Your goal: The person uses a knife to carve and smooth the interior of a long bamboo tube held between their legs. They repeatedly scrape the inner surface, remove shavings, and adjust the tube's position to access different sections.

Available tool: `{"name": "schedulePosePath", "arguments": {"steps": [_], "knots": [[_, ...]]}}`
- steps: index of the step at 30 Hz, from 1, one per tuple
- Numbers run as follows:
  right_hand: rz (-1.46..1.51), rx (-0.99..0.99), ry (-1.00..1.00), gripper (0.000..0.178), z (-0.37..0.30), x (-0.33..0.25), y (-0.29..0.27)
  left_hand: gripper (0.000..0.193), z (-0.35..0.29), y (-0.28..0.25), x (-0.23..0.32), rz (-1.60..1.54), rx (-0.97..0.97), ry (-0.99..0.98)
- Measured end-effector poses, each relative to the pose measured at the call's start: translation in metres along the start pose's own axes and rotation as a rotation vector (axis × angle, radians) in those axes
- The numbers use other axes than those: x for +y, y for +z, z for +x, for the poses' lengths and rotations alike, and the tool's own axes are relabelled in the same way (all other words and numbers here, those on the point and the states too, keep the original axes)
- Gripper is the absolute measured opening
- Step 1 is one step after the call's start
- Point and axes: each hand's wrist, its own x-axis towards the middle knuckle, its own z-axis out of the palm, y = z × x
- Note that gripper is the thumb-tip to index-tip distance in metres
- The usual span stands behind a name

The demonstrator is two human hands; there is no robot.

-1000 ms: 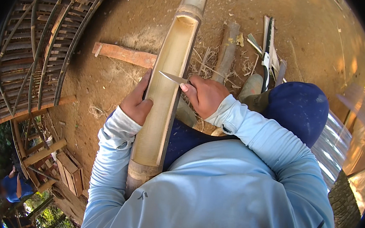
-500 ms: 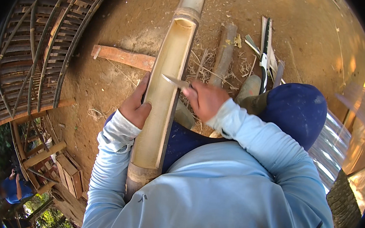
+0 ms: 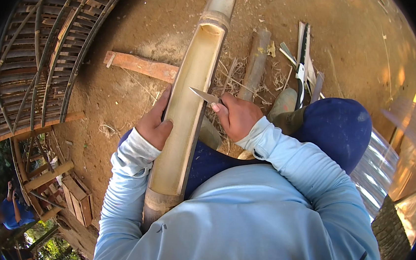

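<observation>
A long bamboo culm [image 3: 181, 122], cut open along its upper side, slants from my lap away to the far ground. Its pale hollow faces up between two nodes. My left hand [image 3: 155, 121] grips the culm's left wall, thumb over the rim and fingers along the outside. In my right hand [image 3: 240, 116] is a knife [image 3: 204, 95], its handle hidden in my closed fingers. The blade points left, over the culm's right rim and across the hollow; whether it touches the bamboo I cannot tell.
A reddish board [image 3: 142, 67] lies left of the culm. To its right are a short log [image 3: 256, 65], fibre shavings and a saw [image 3: 300, 71] among strips. A slatted bamboo structure [image 3: 41, 51] stands at left, with a person [image 3: 16, 212] in blue below it.
My right hand and the knife have shifted slightly to the right, and the hand is less blurred. My left hand stays on the culm.
</observation>
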Motion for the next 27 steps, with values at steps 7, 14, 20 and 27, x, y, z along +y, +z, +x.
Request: {"name": "schedulePosePath", "arguments": {"steps": [7,14,20,27], "knots": [[-0.049,0.034,-0.012,0.042,0.009,0.003,0.001,0.075,0.0,-0.002,0.005,-0.008,0.011,0.009],[-0.073,0.092,-0.019,0.042,0.036,0.011,-0.004,0.076,0.0,-0.002,0.006,-0.037,-0.02,0.004],[-0.016,0.065,0.117,0.051,0.051,0.025,-0.006,0.076,0.001,0.0,0.008,-0.013,-0.007,-0.024],[-0.049,-0.019,0.101,0.051,0.035,0.015,-0.013,0.075,-0.003,-0.001,0.014,0.039,0.008,-0.06]]}}
